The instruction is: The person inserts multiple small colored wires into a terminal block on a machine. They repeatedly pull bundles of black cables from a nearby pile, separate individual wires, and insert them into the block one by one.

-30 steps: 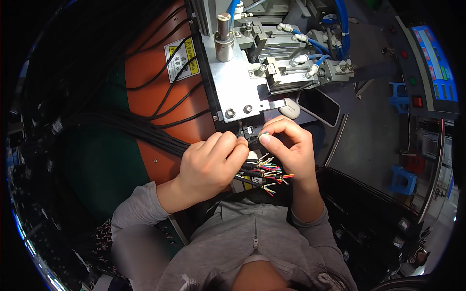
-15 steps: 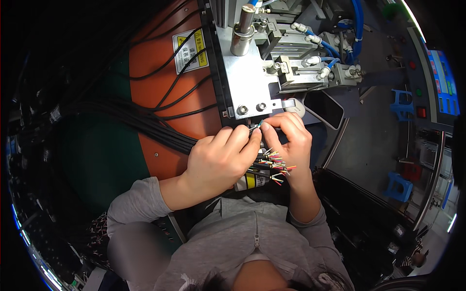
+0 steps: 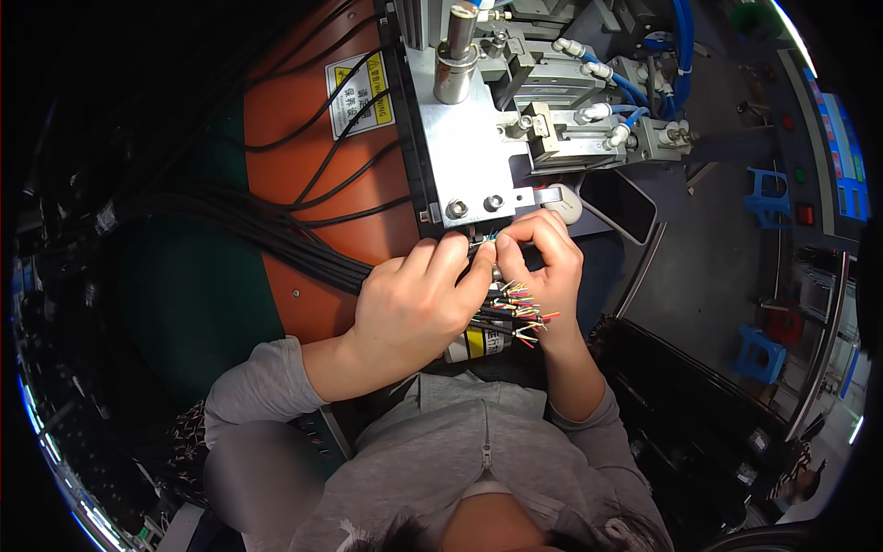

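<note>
My left hand [image 3: 412, 296] is closed, thumb and forefinger pinching the end of a black cable just under the front edge of a metal machine plate [image 3: 467, 156]. From the right, my right hand [image 3: 550, 262] pinches the fine coloured wires [image 3: 492, 237] that fan out of that end. The fingertips of both hands almost meet there and hide part of the cable. Below them, stripped ends of other cables [image 3: 521, 317] stick out with red, yellow, green and white wires. Their black cable bundle [image 3: 308, 253] runs off to the left behind my left hand.
Air cylinders [image 3: 570, 138] with blue hoses stand behind the plate. A phone [image 3: 618, 207] and a white rounded case [image 3: 557, 202] lie to the right. An orange panel [image 3: 317, 184] carries more thin cables. Blue stools [image 3: 760, 357] and a control screen [image 3: 839, 152] are far right.
My right hand has shifted very slightly left, and its fingers still pinch at the wires. My left hand stays almost in place.
</note>
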Tool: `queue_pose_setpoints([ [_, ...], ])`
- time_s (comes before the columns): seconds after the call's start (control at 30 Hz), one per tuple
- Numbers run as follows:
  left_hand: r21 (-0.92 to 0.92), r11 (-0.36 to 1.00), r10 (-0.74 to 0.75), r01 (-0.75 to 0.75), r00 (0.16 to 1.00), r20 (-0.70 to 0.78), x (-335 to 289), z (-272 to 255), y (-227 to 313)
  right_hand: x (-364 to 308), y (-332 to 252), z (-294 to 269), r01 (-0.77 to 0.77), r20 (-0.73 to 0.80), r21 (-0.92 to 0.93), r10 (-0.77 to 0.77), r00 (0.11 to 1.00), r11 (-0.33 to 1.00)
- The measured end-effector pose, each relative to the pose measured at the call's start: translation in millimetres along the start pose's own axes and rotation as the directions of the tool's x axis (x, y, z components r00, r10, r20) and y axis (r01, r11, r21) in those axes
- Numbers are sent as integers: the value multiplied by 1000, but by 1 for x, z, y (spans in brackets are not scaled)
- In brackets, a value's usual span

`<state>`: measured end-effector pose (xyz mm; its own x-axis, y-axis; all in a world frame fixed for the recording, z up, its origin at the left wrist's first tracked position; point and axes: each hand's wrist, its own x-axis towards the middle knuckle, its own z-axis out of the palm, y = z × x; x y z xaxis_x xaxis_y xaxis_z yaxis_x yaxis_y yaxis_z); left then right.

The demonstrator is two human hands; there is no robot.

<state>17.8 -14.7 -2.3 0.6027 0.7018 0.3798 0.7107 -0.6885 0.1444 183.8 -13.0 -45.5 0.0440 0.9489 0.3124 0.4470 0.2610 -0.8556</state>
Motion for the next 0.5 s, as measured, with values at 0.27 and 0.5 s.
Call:
queue_pose_setpoints([
  [0.27, -91, 995, 32, -42, 993, -113, 2, 4, -9, -3, 9, -3, -396, 148, 248, 370, 917, 884],
  [0.5, -102, 993, 45, -60, 989, -143, -2, 8, -11, 5, -7, 1, 196, -46, -91, -201, 979, 976],
])
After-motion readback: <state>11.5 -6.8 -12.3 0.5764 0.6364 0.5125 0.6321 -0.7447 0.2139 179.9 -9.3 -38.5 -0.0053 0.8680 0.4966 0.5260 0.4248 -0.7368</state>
